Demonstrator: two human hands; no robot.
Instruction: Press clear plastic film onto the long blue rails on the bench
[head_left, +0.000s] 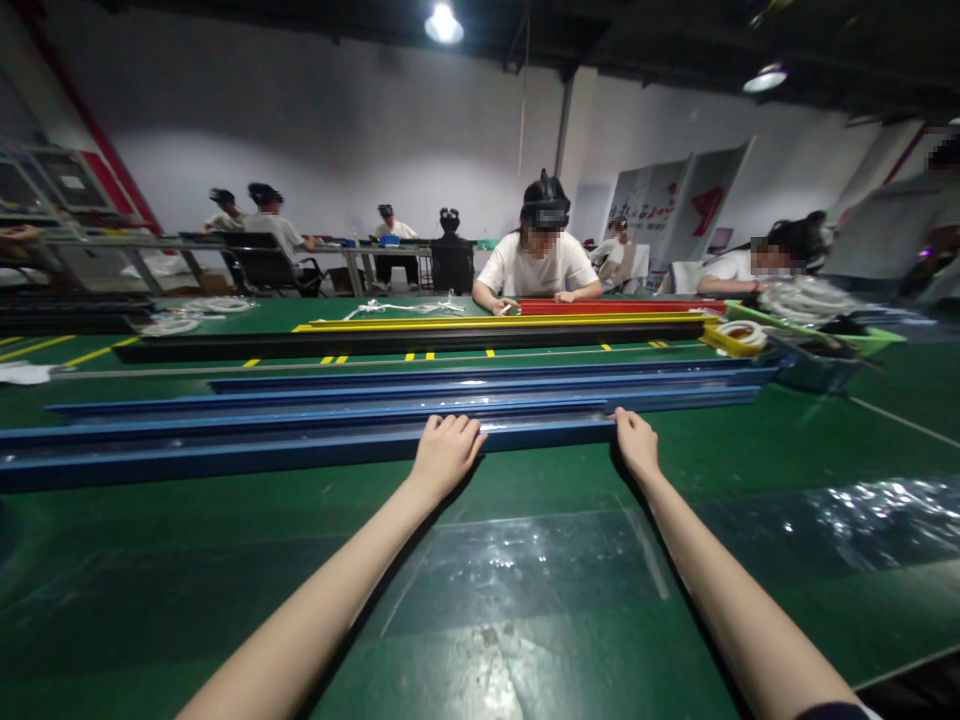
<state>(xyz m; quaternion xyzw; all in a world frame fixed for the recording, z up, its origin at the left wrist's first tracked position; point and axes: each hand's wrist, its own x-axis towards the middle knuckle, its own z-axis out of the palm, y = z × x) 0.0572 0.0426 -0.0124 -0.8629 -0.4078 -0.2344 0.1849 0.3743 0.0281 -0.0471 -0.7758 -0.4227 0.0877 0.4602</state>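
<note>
My left hand (450, 452) is closed over the near edge of a long blue channel strip (225, 462), its fingers bent across the top. At the right end of this strip, my right hand (636, 442) pinches the corner with thumb and fingers. The strip lies lengthwise across the green table, its left end running out of the view. Right behind it lie more blue channel strips (682, 398), roughly parallel and close together. The undersides of the fingers on both hands are partly hidden.
Beyond the blue strips lie a black strip (262, 346), a yellow strip (525, 322) and red strips (630, 307). A yellow tray (731, 345) and a green bin (874, 340) stand at right. Clear plastic film (525, 560) covers the near table. A person (536, 265) works opposite.
</note>
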